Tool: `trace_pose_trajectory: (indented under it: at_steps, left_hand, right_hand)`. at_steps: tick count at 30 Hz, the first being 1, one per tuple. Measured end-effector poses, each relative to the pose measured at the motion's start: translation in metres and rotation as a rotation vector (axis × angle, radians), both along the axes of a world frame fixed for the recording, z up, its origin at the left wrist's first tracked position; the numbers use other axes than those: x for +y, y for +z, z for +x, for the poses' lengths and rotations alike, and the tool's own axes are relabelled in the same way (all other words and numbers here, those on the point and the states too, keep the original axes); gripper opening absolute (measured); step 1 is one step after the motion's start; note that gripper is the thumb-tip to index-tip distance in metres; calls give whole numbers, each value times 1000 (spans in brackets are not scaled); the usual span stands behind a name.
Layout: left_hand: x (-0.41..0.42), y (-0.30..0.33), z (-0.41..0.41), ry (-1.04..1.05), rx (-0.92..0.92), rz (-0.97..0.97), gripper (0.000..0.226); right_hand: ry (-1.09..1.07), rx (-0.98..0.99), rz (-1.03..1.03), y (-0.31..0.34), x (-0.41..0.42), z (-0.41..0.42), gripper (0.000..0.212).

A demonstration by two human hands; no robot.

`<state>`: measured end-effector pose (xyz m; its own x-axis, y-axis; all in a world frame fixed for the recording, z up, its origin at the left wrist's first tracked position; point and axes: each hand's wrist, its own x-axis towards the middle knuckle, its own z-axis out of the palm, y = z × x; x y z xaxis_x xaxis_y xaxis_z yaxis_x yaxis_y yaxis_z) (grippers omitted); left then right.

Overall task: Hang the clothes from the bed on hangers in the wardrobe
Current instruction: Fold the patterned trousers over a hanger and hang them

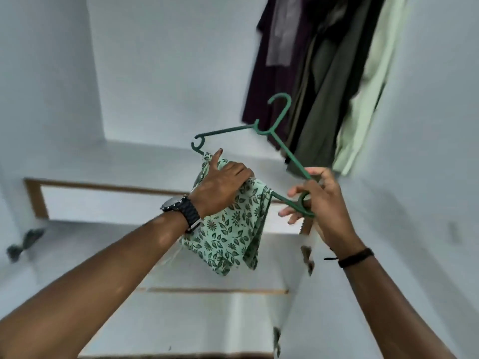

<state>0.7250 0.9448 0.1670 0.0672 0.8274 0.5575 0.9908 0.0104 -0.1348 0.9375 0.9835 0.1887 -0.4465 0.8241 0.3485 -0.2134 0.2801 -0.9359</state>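
The hanger (269, 130) is held between both hands, in front of the wardrobe's shelves (160, 189). The folded cloth (230, 234) drapes over its lower bar, under the left hand (220, 185). The right hand (318, 203) grips the hanger's right end. Hanging clothes (316, 81) lie behind, upper right, seemingly inside the wardrobe.

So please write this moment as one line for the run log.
stage: garment on hanger, not yet hung | left hand: grips floral cloth over bar | right hand: holds green hanger end | dark clothes hanging behind
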Motion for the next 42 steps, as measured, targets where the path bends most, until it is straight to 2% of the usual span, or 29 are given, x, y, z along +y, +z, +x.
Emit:
trace_pose_trajectory:
  at_steps: [5,8,11,15,21,25,33,37,42]
  left_hand:
    - [48,135,-6,-84,124,128,64]
    - [83,189,-20,-152,122,204,65]
    - [118,232,-36,-225,78,200,66]
    - [166,277,-51,-251,60,196,70]
    - [248,329,-91,-246,21,425,65]
    - [288,354,-116,-285,-48,498,50]
    - [372,406,-163,-420,-45,643,29]
    - [400,429,-169,-624,-265,602,50]
    - [431,452,-168,-649,-393,528,87]
  right_hand:
    - [-90,169,78,124,26,-4,10]
    - [-212,135,279,176,56,-18,10]
    - [-388,98,507,211,93,-33,11]
    - [-519,120,643,257,140,-54,12]
    - [-595,161,778,337,208,-106,13]
    - [-655,129,912,372,239,-142,16]
    - [-855,112,1090,433,308,-199,21]
    - [-956,143,1147,461,332,-211,26]
    - [-1062,168,1174,497,359,-215,19]
